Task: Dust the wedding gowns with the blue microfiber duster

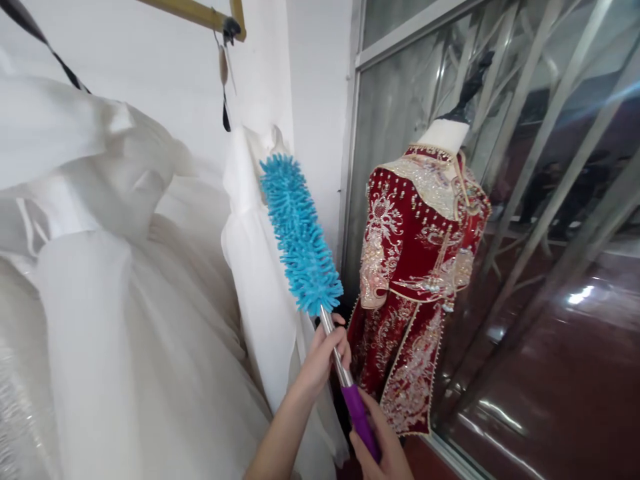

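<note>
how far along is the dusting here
Done: nothing shows as finished; no dust can be made out on the clothes. In hand: the left hand grips the duster by its metal rod, the right hand by the purple handle, with the blue head up against the hanging white dress. Left: the red jacket stands apart from the duster, untouched.

Bright daylight enters through the window (500,200) (glare streaks its right side); left of it, frame edges bend and blur.
</note>
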`<action>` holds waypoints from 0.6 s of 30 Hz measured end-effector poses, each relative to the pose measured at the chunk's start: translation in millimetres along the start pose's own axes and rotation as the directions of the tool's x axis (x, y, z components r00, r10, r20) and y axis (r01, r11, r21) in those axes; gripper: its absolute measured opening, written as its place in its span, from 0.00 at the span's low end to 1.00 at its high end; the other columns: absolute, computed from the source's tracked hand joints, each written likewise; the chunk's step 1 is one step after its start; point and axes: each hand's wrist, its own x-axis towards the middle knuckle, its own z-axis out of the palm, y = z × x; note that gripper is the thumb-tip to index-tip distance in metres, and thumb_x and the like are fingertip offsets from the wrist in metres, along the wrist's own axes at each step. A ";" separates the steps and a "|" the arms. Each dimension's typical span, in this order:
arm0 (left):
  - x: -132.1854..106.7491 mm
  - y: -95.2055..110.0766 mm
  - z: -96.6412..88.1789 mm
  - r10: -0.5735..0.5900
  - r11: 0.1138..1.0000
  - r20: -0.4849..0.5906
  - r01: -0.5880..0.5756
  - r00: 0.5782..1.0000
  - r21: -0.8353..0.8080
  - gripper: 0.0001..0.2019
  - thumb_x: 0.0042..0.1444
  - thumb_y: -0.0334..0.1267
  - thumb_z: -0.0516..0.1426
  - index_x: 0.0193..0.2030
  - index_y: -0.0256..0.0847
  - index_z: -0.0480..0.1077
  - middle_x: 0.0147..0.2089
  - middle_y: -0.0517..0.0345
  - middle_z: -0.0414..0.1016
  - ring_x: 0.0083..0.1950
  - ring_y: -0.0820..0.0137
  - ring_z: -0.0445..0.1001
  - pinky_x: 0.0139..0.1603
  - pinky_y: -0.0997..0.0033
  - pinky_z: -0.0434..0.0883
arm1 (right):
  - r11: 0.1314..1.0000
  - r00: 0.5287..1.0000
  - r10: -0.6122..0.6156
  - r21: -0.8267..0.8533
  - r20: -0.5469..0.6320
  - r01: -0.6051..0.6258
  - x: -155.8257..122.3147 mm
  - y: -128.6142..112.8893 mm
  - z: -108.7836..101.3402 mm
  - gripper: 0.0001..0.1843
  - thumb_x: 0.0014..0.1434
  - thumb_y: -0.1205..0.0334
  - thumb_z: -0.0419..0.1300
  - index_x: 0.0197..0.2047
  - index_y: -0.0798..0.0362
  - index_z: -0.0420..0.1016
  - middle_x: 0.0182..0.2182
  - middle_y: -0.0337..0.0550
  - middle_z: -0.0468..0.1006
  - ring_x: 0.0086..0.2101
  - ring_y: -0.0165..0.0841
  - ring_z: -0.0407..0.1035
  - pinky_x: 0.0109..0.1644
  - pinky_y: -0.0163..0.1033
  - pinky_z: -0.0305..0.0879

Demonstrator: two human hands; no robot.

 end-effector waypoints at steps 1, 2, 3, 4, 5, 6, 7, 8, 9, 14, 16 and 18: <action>-3.3 6.4 -1.7 0.030 1.000 -0.023 -0.030 0.999 -0.002 0.17 0.51 0.48 0.58 0.41 0.43 0.59 0.18 0.74 0.57 0.14 0.81 0.57 0.18 0.77 0.52 | 0.999 0.998 -0.026 -0.045 0.059 0.029 5.5 -6.9 -2.8 0.28 0.59 0.54 0.52 0.62 0.54 0.58 0.56 0.53 0.74 0.50 0.39 0.72 0.54 0.41 0.71; -6.2 11.1 -4.5 0.058 0.998 -0.049 -0.058 0.997 -0.007 0.16 0.51 0.48 0.58 0.41 0.43 0.59 0.17 0.75 0.57 0.13 0.81 0.57 0.18 0.77 0.53 | 0.995 0.992 -0.042 -0.087 0.123 0.053 10.9 -12.3 -5.1 0.28 0.60 0.55 0.51 0.62 0.55 0.57 0.57 0.54 0.73 0.52 0.38 0.71 0.57 0.41 0.68; -8.6 14.3 -8.3 0.081 0.996 -0.075 -0.083 0.994 -0.015 0.16 0.51 0.47 0.58 0.40 0.43 0.58 0.17 0.75 0.56 0.13 0.81 0.57 0.19 0.77 0.54 | 0.990 0.980 -0.046 -0.124 0.192 0.070 16.0 -16.4 -6.9 0.29 0.60 0.56 0.50 0.62 0.56 0.56 0.58 0.54 0.71 0.54 0.37 0.69 0.60 0.41 0.66; -10.7 16.0 -12.9 0.100 0.994 -0.101 -0.103 0.990 -0.026 0.16 0.51 0.47 0.58 0.40 0.43 0.58 0.16 0.75 0.56 0.13 0.81 0.57 0.20 0.76 0.55 | 0.985 0.965 -0.044 -0.151 0.259 0.086 20.4 -19.3 -8.0 0.29 0.60 0.57 0.49 0.63 0.57 0.54 0.59 0.55 0.70 0.56 0.36 0.68 0.61 0.40 0.64; -12.5 16.6 -18.2 0.111 0.992 -0.123 -0.117 0.986 -0.038 0.16 0.51 0.47 0.58 0.39 0.43 0.58 0.16 0.76 0.55 0.13 0.81 0.56 0.20 0.76 0.55 | 0.981 0.947 -0.039 -0.170 0.318 0.098 24.1 -21.0 -8.3 0.29 0.60 0.57 0.48 0.64 0.57 0.53 0.60 0.55 0.69 0.56 0.36 0.67 0.61 0.39 0.64; -14.1 16.0 -24.0 0.115 0.991 -0.143 -0.123 0.983 -0.051 0.16 0.50 0.47 0.58 0.38 0.44 0.58 0.16 0.76 0.55 0.13 0.81 0.55 0.21 0.76 0.56 | 0.978 0.933 -0.031 -0.182 0.358 0.102 26.9 -21.9 -7.8 0.30 0.60 0.57 0.49 0.64 0.57 0.53 0.60 0.54 0.69 0.56 0.36 0.67 0.60 0.39 0.64; -15.7 14.4 -30.4 0.110 0.990 -0.165 -0.122 0.980 -0.065 0.16 0.49 0.48 0.59 0.38 0.44 0.57 0.16 0.76 0.54 0.13 0.81 0.55 0.21 0.76 0.56 | 0.977 0.926 -0.021 -0.187 0.378 0.099 28.8 -22.1 -6.5 0.30 0.60 0.57 0.49 0.64 0.56 0.54 0.60 0.53 0.69 0.56 0.37 0.68 0.60 0.40 0.65; -17.2 11.9 -37.0 0.096 0.990 -0.188 -0.113 0.977 -0.080 0.17 0.48 0.48 0.59 0.37 0.44 0.57 0.16 0.76 0.54 0.13 0.81 0.54 0.21 0.76 0.56 | 0.980 0.926 -0.009 -0.180 0.379 0.083 29.9 -21.8 -4.6 0.30 0.59 0.58 0.50 0.64 0.55 0.55 0.59 0.51 0.70 0.54 0.38 0.69 0.59 0.40 0.66; -18.8 8.3 -44.0 0.079 0.991 -0.215 -0.100 0.973 -0.092 0.18 0.47 0.48 0.60 0.37 0.44 0.57 0.16 0.76 0.53 0.14 0.81 0.54 0.21 0.76 0.56 | 0.985 0.931 0.006 -0.160 0.365 0.057 30.4 -20.9 -2.2 0.30 0.59 0.58 0.51 0.63 0.53 0.57 0.58 0.50 0.72 0.52 0.39 0.71 0.57 0.41 0.68; -28.2 -23.6 -80.2 -0.012 0.989 -0.382 -0.046 0.924 -0.141 0.22 0.42 0.49 0.62 0.37 0.44 0.57 0.16 0.76 0.51 0.15 0.82 0.53 0.22 0.75 0.53 | 0.997 0.916 0.075 -0.062 0.394 -0.055 28.3 -1.8 11.0 0.29 0.54 0.62 0.56 0.60 0.50 0.64 0.54 0.48 0.77 0.50 0.43 0.73 0.57 0.43 0.67; -33.5 -41.3 -93.8 -0.064 0.984 -0.441 -0.018 0.895 -0.180 0.24 0.39 0.50 0.63 0.38 0.44 0.57 0.17 0.76 0.51 0.16 0.81 0.53 0.22 0.75 0.54 | 0.996 0.888 0.087 -0.052 0.452 -0.071 24.5 16.4 16.9 0.29 0.54 0.62 0.55 0.60 0.52 0.64 0.56 0.50 0.74 0.53 0.43 0.70 0.59 0.43 0.64; -40.0 -61.1 -106.7 -0.126 0.974 -0.485 0.016 0.865 -0.226 0.26 0.36 0.49 0.64 0.38 0.44 0.58 0.17 0.76 0.53 0.16 0.81 0.55 0.23 0.75 0.56 | 0.993 0.881 0.113 -0.034 0.459 -0.110 16.8 39.2 24.2 0.30 0.52 0.61 0.55 0.59 0.55 0.66 0.52 0.52 0.78 0.47 0.42 0.74 0.53 0.42 0.69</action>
